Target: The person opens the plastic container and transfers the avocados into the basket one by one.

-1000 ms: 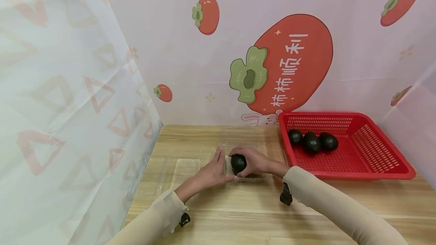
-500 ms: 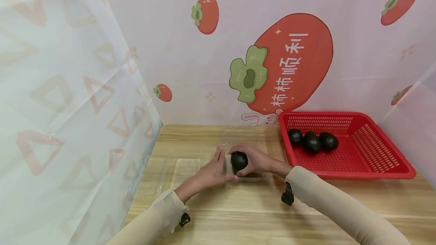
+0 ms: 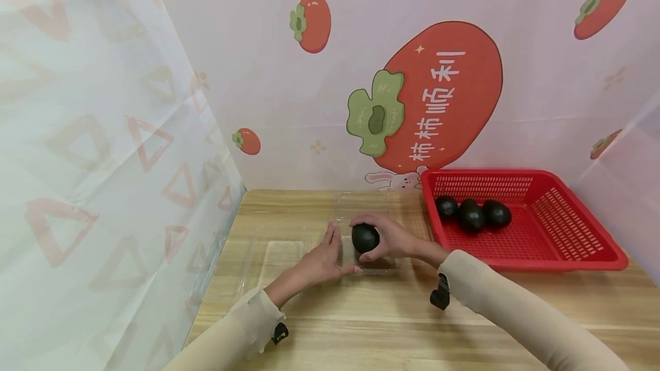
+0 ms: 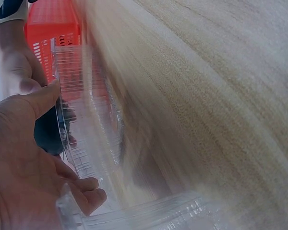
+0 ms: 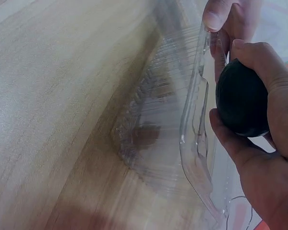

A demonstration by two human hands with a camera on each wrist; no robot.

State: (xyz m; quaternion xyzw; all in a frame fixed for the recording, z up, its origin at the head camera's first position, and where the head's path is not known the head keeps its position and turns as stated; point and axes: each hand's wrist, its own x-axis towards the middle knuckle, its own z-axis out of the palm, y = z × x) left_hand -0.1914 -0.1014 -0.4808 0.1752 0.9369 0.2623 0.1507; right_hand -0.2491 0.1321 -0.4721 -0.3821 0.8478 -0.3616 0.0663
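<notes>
My right hand (image 3: 389,237) grips a dark avocado (image 3: 365,239) between thumb and fingers, over a clear plastic box (image 3: 384,271). In the right wrist view the avocado (image 5: 242,100) is beside the box's rim (image 5: 189,129), with bare plastic showing below. My left hand (image 3: 321,256) holds the box at its near left corner. Its thumb lies along the front rim, and its fingers are at the left side. The left wrist view shows the lower fingers of this hand (image 4: 24,158) bent against the plastic, and the avocado (image 4: 48,132) partly behind the box wall.
A red slotted basket (image 3: 567,248) stands at the right with several avocados (image 3: 471,216) at its left end. Another clear plastic container (image 3: 283,245) lies left of my left hand. Printed cloth walls (image 3: 289,96) border the wooden table (image 3: 350,325) at the back and sides.
My right hand has lifted the avocado slightly and shifted it a little to the right over the box. My left hand stays in the same place.
</notes>
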